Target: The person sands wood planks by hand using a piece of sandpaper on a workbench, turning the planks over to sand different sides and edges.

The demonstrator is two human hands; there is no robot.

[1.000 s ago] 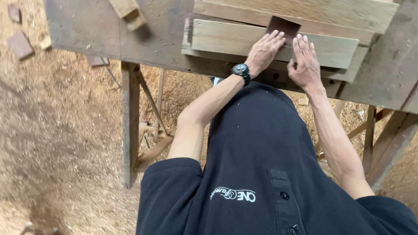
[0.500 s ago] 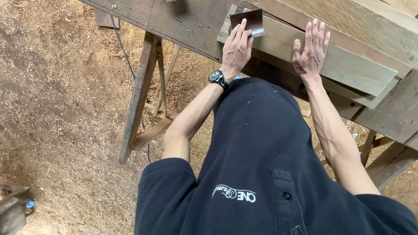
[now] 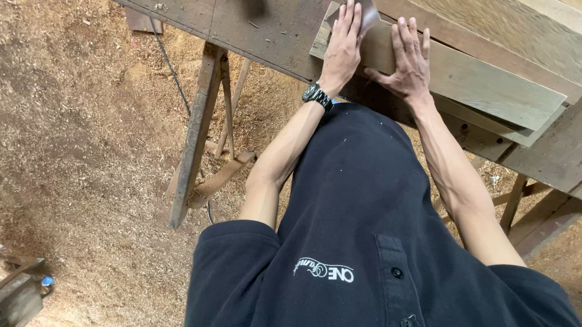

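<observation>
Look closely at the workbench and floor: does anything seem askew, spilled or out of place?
The planks under both hands lie stacked unevenly, ends fanned out askew. Sawdust covers the floor.

Soft, even daylight fills the place, bright without glare. Shade pools under the counter (image 3: 270, 27) onto the sawdust floor (image 3: 79, 143). Everything looks sharp, though edges bend slightly outward.

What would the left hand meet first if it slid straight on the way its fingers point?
The left hand lies flat on a dark sheet atop the plank; straight on it would cross that sheet, then likely the stacked boards beyond.
</observation>
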